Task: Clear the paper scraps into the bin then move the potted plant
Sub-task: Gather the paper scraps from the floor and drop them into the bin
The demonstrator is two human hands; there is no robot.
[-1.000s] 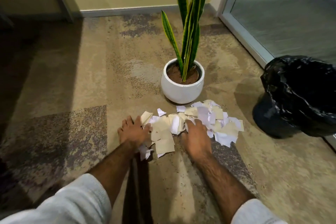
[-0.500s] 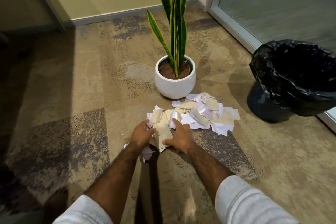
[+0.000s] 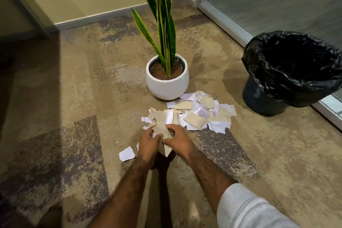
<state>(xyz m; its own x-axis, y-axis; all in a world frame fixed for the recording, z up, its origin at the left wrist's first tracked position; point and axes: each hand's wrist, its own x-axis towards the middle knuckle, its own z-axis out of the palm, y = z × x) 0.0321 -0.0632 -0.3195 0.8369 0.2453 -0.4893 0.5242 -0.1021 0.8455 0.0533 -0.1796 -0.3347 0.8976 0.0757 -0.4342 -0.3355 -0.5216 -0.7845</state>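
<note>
Left hand (image 3: 148, 141) and right hand (image 3: 178, 140) are both curled round one bunch of tan and white paper scraps (image 3: 162, 127), over the carpet (image 3: 74, 98). The loose pile (image 3: 201, 114) lies at 1 o'clock from the hands, between them and the bin (image 3: 292, 74) at 2 o'clock. The pile's far edge meets the potted plant (image 3: 167, 83) at 12 o'clock. A stray white scrap (image 3: 126, 153) lies at 8 o'clock, just beside the left wrist.

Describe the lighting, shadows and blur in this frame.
Head view: warm light; the forearms cast a dark shadow on the carpet beneath the left hand and right hand gripping paper scraps; a broad shadow darkens its left side; the bin liner shows small glints; the sleeve looks soft.
</note>
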